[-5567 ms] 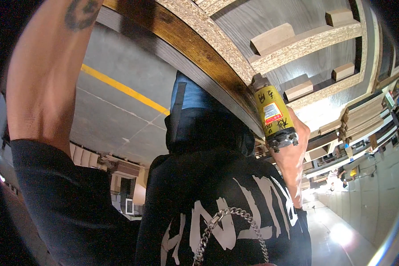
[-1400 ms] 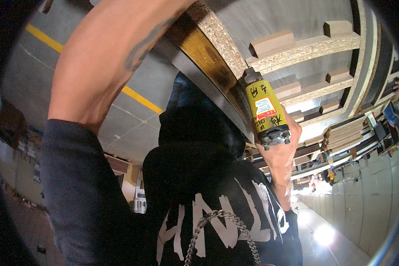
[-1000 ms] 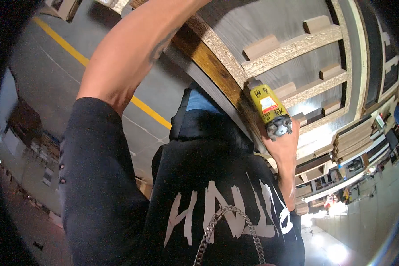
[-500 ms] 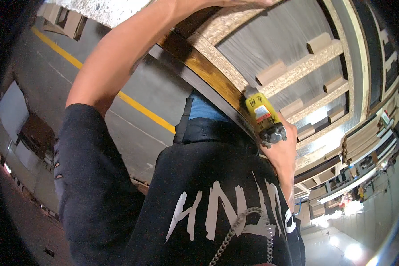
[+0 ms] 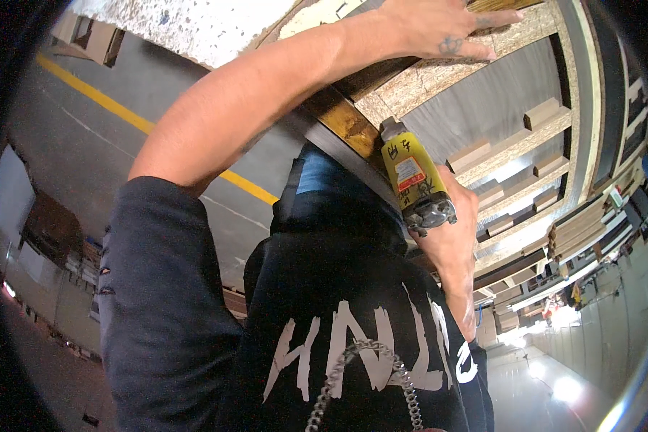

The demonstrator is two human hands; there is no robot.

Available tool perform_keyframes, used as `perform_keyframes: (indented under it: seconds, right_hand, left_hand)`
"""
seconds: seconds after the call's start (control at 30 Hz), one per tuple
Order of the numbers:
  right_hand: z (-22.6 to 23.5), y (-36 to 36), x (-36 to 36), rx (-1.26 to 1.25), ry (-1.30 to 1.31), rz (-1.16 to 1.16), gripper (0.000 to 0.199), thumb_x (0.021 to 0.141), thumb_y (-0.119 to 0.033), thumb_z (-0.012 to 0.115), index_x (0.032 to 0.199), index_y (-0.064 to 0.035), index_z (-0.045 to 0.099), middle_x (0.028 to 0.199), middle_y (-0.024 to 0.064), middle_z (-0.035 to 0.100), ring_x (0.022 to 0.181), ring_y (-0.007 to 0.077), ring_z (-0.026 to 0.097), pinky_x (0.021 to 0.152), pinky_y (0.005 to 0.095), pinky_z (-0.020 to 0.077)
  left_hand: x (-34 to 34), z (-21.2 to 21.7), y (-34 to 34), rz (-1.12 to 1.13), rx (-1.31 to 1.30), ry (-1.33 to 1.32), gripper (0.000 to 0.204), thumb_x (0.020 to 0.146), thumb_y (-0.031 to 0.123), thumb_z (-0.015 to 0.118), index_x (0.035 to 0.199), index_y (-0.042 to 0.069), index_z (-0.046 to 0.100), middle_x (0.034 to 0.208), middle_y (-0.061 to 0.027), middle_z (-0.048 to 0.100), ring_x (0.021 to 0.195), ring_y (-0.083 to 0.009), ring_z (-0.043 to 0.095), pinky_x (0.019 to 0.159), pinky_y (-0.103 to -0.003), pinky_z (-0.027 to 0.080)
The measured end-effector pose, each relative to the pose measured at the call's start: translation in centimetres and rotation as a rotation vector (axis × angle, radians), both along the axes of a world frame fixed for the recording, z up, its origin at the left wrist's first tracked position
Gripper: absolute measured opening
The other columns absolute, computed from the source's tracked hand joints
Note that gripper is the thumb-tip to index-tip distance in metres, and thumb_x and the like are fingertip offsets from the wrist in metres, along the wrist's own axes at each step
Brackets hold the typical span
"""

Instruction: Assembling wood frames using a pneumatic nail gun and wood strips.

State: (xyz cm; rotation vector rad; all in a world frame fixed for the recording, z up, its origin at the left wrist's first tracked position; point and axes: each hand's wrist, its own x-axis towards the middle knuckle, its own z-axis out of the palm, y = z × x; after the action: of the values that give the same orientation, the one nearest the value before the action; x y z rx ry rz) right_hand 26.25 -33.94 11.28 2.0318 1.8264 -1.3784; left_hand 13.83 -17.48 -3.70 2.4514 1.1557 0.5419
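Note:
My right hand (image 5: 453, 227) is closed around the grip of a yellow staple gun (image 5: 410, 169) with a dark cap and a red-and-white label. The tool's nose rests at or just above the near edge of a wooden frame, beside a brown-stained board (image 5: 349, 126); exact contact is hard to tell. My left arm reaches across the top of the view. With fingers stretched out, my left hand (image 5: 439, 32) lies flat on a chipboard rail (image 5: 428, 90) of that frame. Part of this hand's fingers runs near the upper edge of the picture.
Small wooden blocks (image 5: 547, 113) stand along the chipboard crosspieces over a grey panel (image 5: 475, 101). A white speckled slab (image 5: 173, 29) is at the upper left. Yellow floor tape (image 5: 93, 90) crosses the grey floor. Stacked boards (image 5: 583, 230) are to the right.
My left hand has come further into view, its arm shifting right and down over the frame. The staple gun has moved slightly left and up along the near edge with my right hand.

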Motion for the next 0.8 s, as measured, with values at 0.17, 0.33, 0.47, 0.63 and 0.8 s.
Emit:
perform_keyframes:
  seconds: [0.17,0.33,0.47,0.63,0.8]
  right_hand:
    - [0.1,0.4,-0.3,0.019,0.002,0.012,0.022,0.072,-0.007,0.071,0.091,-0.0007,0.062,0.073,0.0216,0.065,0.07,0.0385,0.067,0.065,0.039,0.0523]
    - [0.3,0.7,-0.4,0.005,-0.031,0.022,0.019,0.074,-0.009,0.07,0.087,-0.001,0.06,0.071,0.0211,0.064,0.067,0.0385,0.066,0.063,0.0402,0.051]
    - [0.2,0.6,-0.3,0.0,0.004,-0.011,0.019,0.074,-0.01,0.071,0.086,-0.0013,0.058,0.069,0.0211,0.062,0.065,0.039,0.064,0.061,0.04,0.0503]
    - [0.3,1.1,-0.2,-0.001,-0.009,0.013,0.02,0.074,-0.01,0.071,0.084,-0.0014,0.056,0.069,0.0218,0.062,0.065,0.0411,0.064,0.06,0.0402,0.0502]
    - [0.5,1.3,-0.3,-0.061,-0.051,-0.001,0.019,0.073,-0.008,0.07,0.084,-0.0016,0.057,0.07,0.0224,0.062,0.068,0.0427,0.065,0.061,0.0412,0.0508]
  left_hand:
    - [0.0,0.0,0.0,-0.009,-0.048,0.015,0.071,0.098,0.059,0.035,0.156,0.019,0.026,0.157,-0.0281,0.022,0.149,-0.0346,0.02,0.116,-0.066,0.007]
    - [0.1,-0.4,0.1,0.001,-0.048,-0.042,0.071,0.097,0.057,0.036,0.155,0.016,0.028,0.157,-0.0304,0.021,0.15,-0.0343,0.017,0.116,-0.065,0.004]
    - [0.0,-0.2,0.0,0.002,-0.067,-0.035,0.072,0.097,0.056,0.037,0.154,0.014,0.03,0.157,-0.0311,0.021,0.15,-0.0339,0.016,0.116,-0.065,0.004]
    - [-0.2,-0.2,0.0,-0.007,-0.089,-0.057,0.071,0.097,0.054,0.037,0.153,0.012,0.031,0.157,-0.0299,0.02,0.151,-0.0334,0.015,0.116,-0.066,0.003]
    - [-0.2,-2.6,0.4,0.038,0.446,0.295,0.071,0.097,0.054,0.037,0.153,0.012,0.031,0.158,-0.0296,0.019,0.151,-0.0336,0.015,0.117,-0.065,0.003]
